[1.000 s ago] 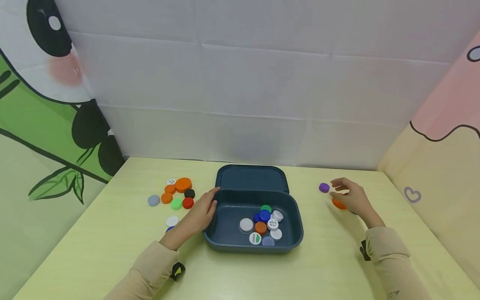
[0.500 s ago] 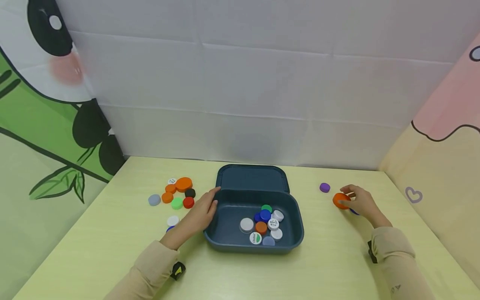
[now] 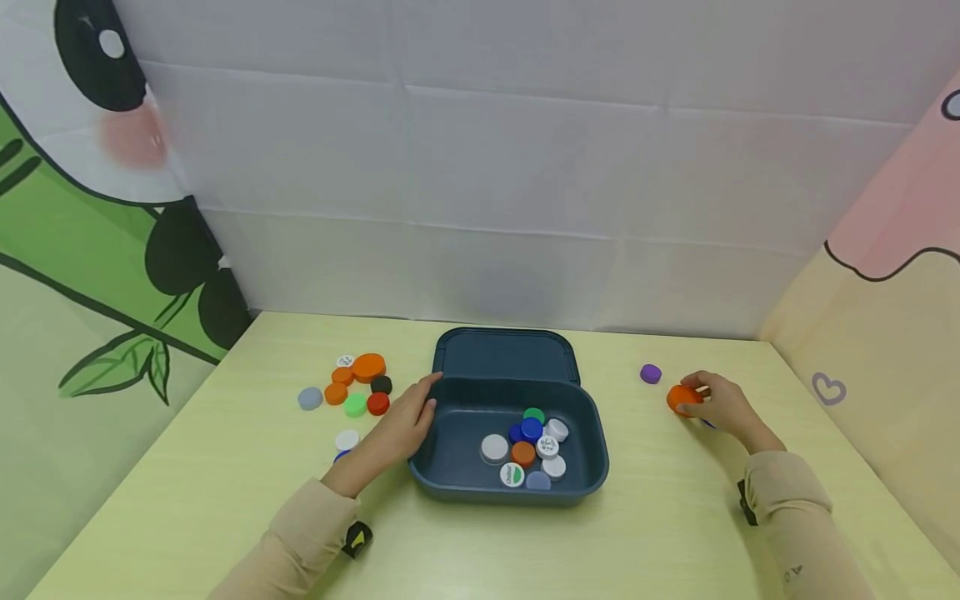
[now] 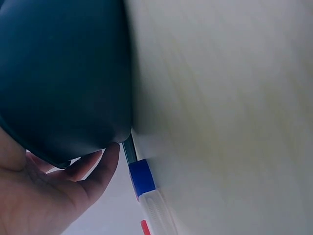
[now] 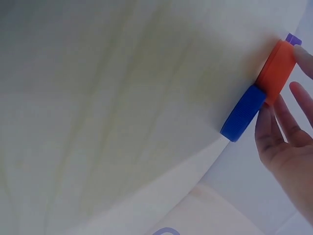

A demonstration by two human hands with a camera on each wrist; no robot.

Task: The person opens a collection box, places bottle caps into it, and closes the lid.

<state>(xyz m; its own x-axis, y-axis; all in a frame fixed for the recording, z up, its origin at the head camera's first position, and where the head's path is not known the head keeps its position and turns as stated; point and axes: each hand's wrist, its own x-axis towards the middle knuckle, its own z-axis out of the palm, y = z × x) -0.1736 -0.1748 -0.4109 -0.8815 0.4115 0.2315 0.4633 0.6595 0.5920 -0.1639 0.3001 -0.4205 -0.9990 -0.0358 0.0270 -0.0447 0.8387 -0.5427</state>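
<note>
My right hand [image 3: 726, 406] pinches a large orange bottle cap [image 3: 682, 399] on the right of the table, thumb on one side and fingers on the other. A blue cap [image 5: 243, 113] sits against the orange one, mostly hidden under the hand in the head view. Just beyond lies a purple cap [image 3: 650, 374]. My left hand [image 3: 399, 427] grips the left wall of a dark blue box [image 3: 510, 497], its fingers along the outside in the left wrist view. Inside the box are several caps: white, blue, green and an orange one [image 3: 523, 454].
The box's lid [image 3: 506, 354] lies behind it. Left of the box several loose caps are scattered, among them a red cap [image 3: 378, 403], a black cap [image 3: 381, 384] and a big orange cap [image 3: 368, 367]. A white cap [image 3: 347, 441] lies near my left forearm.
My right hand has moved slightly right and down from above the caps, and its thumb and fingers have closed around the orange cap. My left hand stays on the box.
</note>
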